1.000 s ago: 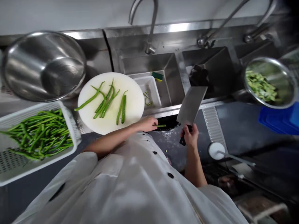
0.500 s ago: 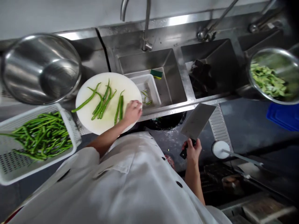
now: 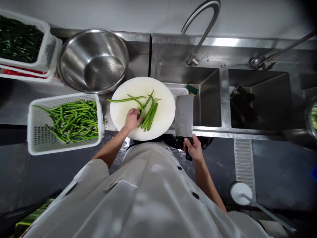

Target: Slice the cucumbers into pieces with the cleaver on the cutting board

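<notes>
A round white cutting board (image 3: 163,89) lies at the counter's front edge, with several long green peppers (image 3: 150,115) on it. My left hand (image 3: 133,119) rests at the left side of the peppers, its fingers curled against them. My right hand (image 3: 194,148) is closed around the black handle of a cleaver (image 3: 184,114). The wide blade stands just right of the board, over the sink edge. Left of the board, a white basket (image 3: 39,132) holds many more green peppers.
A large steel bowl (image 3: 94,62) stands behind the basket. Stacked baskets (image 3: 47,46) of dark green vegetables are at the far left. Two sinks (image 3: 210,99) with curved taps lie to the right; a green sponge (image 3: 192,89) is in the nearer one.
The view has shifted left. My left hand has moved from the right of the peppers onto their left side. The cleaver has come close to the board, and the peppers are bunched closer together.
</notes>
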The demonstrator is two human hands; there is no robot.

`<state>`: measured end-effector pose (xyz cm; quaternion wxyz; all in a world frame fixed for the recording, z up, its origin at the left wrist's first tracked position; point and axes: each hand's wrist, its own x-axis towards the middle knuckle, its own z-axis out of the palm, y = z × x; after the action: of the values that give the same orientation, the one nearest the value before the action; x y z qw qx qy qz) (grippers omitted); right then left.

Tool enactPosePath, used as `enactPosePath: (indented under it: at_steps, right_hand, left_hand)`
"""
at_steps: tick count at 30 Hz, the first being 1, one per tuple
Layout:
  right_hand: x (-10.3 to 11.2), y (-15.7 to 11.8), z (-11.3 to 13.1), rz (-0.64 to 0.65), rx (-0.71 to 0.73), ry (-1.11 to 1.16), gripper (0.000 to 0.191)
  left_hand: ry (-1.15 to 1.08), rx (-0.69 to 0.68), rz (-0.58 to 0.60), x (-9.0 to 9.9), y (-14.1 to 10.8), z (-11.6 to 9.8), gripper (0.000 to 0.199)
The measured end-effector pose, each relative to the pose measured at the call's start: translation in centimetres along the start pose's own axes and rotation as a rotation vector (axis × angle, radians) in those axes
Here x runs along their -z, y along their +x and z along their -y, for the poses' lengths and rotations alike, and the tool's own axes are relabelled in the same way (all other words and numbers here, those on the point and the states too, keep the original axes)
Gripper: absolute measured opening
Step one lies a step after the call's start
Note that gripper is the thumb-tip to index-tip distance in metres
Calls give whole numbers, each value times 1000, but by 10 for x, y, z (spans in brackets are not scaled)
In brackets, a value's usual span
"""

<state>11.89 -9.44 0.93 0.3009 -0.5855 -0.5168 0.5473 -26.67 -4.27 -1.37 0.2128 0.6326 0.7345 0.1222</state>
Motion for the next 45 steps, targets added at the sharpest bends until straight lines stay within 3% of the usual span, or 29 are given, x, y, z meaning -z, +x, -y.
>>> enactPosePath:
  at_steps: [3, 5, 11, 14, 18, 21, 25, 29, 31, 34, 37, 39, 43, 45]
  right_hand:
    - [-13, 2, 4, 49, -8, -12, 40]
    - [-19, 0, 4, 58, -16, -15, 40]
    - [-22, -11, -3, 53, -24, -27, 38]
    - [-21, -14, -7, 36, -42, -23, 42]
    - [-19, -17, -11, 38, -53, -42, 44]
    - [-16, -21, -11, 58, -53, -98, 43]
    - [-13, -23, -4, 82, -47, -251, 42]
    - [-16, -20, 13, 93, 32, -496, 37]
    - [-19, -20, 22, 66, 101, -625, 36]
    - [-26, -24, 28, 53, 124, -740, 41]
    - [-36, -25, 27, 215, -17, -874, 30]
    - [-44, -24, 27, 286, -114, -1024, 22]
    - [-54, -27, 40, 242, -91, -1237, 27]
    - [-59, -32, 49, 180, -3, -1268, 31]
  left_hand:
    - [53, 64, -13, -4, 7, -20, 20]
    - [3, 98, -13, 2, 15, -22, 15]
    - [-365, 161, -96, 51, 36, 10, 16]
    - [-248, 31, -86, 59, 47, 19, 18]
    - [-8, -101, 75, 45, 51, 15, 26]
    - [143, -42, 75, 32, 32, 5, 49]
    - [297, -2, 148, 9, -8, -27, 87]
    - [310, -35, 166, -15, -24, -58, 86]
    - [296, -119, 161, -16, -22, -56, 80]
    - [287, -286, 235, -8, -15, -33, 79]
    - [198, -369, 251, -2, -12, -3, 84]
    - [27, -322, 105, -3, -14, 15, 83]
    - [-481, 27, -577, 1, -28, 50, 73]
    - [-637, 161, -824, 8, -39, 67, 69]
